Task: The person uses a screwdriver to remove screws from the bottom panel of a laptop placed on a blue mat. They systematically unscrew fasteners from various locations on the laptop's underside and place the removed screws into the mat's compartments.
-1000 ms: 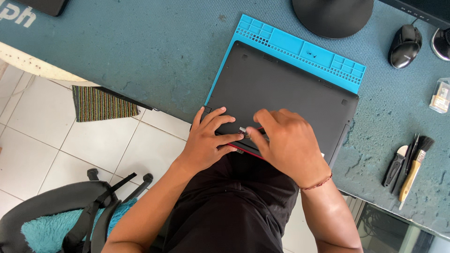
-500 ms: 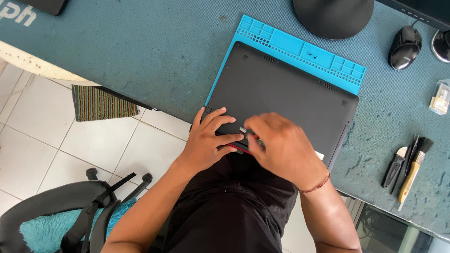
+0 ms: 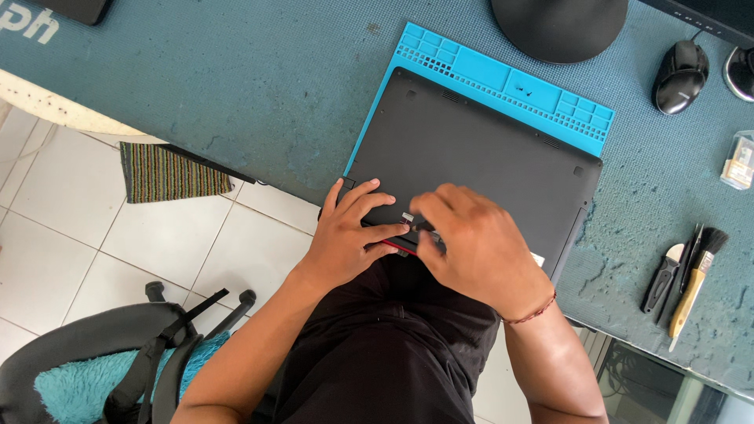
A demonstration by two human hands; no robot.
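A dark grey laptop lies upside down on a blue work mat on the teal desk. My left hand rests flat on the laptop's near edge, fingers spread. My right hand is curled beside it, pinching a small dark tool with a silvery tip against the laptop's near edge. A thin red strip shows under my fingers at that edge. What the tool tip touches is hidden by my fingers.
A brush, a small black knife and other thin tools lie at the right. A black mouse and a round dark stand base sit at the back. A small clear box is far right. A chair stands lower left.
My right hand has slid slightly left along the laptop's near edge, bringing the tool tip closer to my left fingers. My left hand has stayed put.
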